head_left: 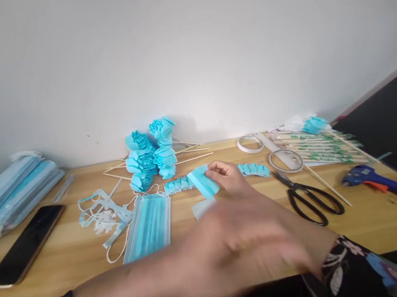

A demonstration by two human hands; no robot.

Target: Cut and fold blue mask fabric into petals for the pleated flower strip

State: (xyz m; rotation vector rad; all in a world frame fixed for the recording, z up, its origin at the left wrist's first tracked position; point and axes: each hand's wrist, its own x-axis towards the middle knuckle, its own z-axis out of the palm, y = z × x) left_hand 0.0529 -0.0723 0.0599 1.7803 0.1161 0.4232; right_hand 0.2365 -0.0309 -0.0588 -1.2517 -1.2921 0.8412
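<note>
My right hand [231, 177] reaches over the wooden table [70, 273] and pinches a folded light-blue piece of mask [202, 180]. A pleated blue strip [179, 185] lies behind it and runs out to the right of the hand. A pale blue scrap [202, 209] lies just below the held piece. My left hand [239, 251] crosses in front at the near table edge. It is smeared by motion and its fingers cannot be read. A flat blue face mask [149, 226] lies to the left of both hands.
Blue mask flowers on sticks [150, 157] lie by the wall. At left are a stack of masks [10, 192], a phone [27, 243] and cut ear loops [105, 216]. At right are tape rolls [285, 160], black scissors [312, 198], wrapped sticks [317, 148] and a blue glue gun [379, 181].
</note>
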